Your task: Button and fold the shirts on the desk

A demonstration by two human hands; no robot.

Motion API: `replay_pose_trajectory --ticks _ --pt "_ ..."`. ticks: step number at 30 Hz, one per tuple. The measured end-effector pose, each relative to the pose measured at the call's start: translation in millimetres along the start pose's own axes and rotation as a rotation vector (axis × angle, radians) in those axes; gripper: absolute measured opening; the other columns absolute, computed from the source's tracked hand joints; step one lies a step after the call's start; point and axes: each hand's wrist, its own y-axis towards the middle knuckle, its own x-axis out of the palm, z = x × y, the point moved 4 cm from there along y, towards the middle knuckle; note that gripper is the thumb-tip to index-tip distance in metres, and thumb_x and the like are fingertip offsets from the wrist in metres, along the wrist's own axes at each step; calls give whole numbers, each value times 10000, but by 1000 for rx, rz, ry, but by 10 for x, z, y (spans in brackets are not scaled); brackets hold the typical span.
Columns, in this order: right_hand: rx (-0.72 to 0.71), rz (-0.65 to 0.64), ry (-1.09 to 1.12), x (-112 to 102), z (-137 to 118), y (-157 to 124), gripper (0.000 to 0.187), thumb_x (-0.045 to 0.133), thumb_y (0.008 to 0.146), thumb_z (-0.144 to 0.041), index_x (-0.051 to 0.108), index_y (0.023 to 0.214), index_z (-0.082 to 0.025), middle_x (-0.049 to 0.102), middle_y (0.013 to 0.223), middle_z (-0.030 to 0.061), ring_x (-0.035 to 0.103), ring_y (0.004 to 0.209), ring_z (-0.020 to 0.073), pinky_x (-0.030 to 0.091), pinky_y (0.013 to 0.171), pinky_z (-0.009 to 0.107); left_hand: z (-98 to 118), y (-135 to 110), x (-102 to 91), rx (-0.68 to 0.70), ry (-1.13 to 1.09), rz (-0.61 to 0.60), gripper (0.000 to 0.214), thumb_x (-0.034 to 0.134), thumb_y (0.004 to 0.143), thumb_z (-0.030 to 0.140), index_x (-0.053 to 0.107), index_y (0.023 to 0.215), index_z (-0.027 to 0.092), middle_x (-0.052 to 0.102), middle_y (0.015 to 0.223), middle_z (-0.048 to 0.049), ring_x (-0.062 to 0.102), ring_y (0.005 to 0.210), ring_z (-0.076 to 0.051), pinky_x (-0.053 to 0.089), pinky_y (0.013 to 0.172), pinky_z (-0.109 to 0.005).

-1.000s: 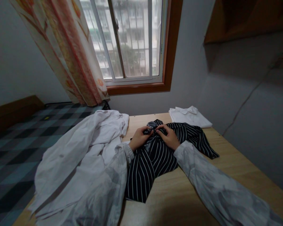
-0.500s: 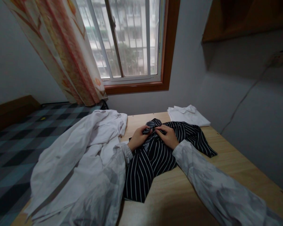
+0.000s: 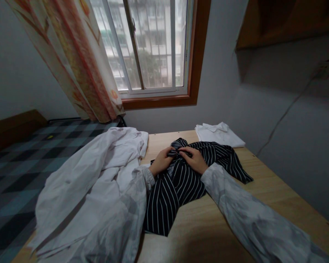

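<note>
A black shirt with white stripes (image 3: 186, 182) lies spread and rumpled on the wooden table in front of me, its sleeves reaching out to the lower left and the right. At its collar, my left hand (image 3: 162, 160) pinches the fabric from the left side. My right hand (image 3: 195, 159) grips the collar edge from the right, fingertips close to those of the left. Whatever small part sits between the fingertips, perhaps a button, is too small to make out.
Crumpled white clothing (image 3: 98, 175) covers the table's left side. A folded white garment (image 3: 219, 134) rests at the back right of the table (image 3: 208, 233). Left of it stands a bed with a checked cover (image 3: 13, 179). Beyond are a curtain (image 3: 79, 62) and a window (image 3: 153, 47).
Both hands stay at the collar. The right fingers have shifted very slightly; the shirt lies as before.
</note>
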Motion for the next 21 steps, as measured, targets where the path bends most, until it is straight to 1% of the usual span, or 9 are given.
replay_pose_trajectory --ticks 2,4,10,12,14,18,21 --pt "7 -12 -4 6 -4 -3 220 706 973 -348 782 1156 -253 801 1164 71 743 1101 264 552 1032 425 -9 6 0 -4 -18 -3 217 591 981 317 716 1072 165 758 1039 -75 668 974 -231 512 922 -361" --pt "18 -10 -10 7 -4 -4 227 723 955 -325 771 1163 -247 796 1164 70 741 1080 258 556 1006 414 -11 11 3 -11 -43 -8 226 603 987 343 714 1063 162 754 1018 -70 665 949 -222 512 905 -356" --pt "-4 55 -50 -32 -27 9 137 702 980 -359 756 1025 -241 757 1021 56 706 974 242 551 905 385 36 9 4 -43 -105 -10 273 729 924 392 736 1064 158 776 1018 -70 683 941 -220 533 909 -362" --pt "-18 85 -47 -58 -43 17 144 702 980 -378 738 984 -239 728 994 54 689 968 242 544 911 387 75 2 -4 -40 -102 -5 277 736 921 398 742 1051 153 776 1010 -71 683 937 -220 533 909 -364" --pt "-18 109 -16 -83 -55 20 161 690 984 -398 716 976 -238 715 1010 57 682 1001 246 539 947 397 110 -4 -20 -39 -89 14 269 726 928 399 739 1023 147 768 983 -68 675 913 -212 531 891 -359" --pt "72 127 51 -106 -21 7 209 629 1016 -444 693 1042 -246 745 1058 62 691 1057 256 547 983 409 139 -14 -57 -58 -43 71 248 713 934 391 732 986 149 752 913 -54 656 841 -196 531 818 -337" --pt "103 137 85 -104 20 -2 230 627 1015 -461 693 1052 -244 760 1047 60 701 1050 256 559 969 403 144 -15 -63 -63 -13 76 240 713 932 384 740 974 150 756 895 -52 656 825 -194 532 794 -329"
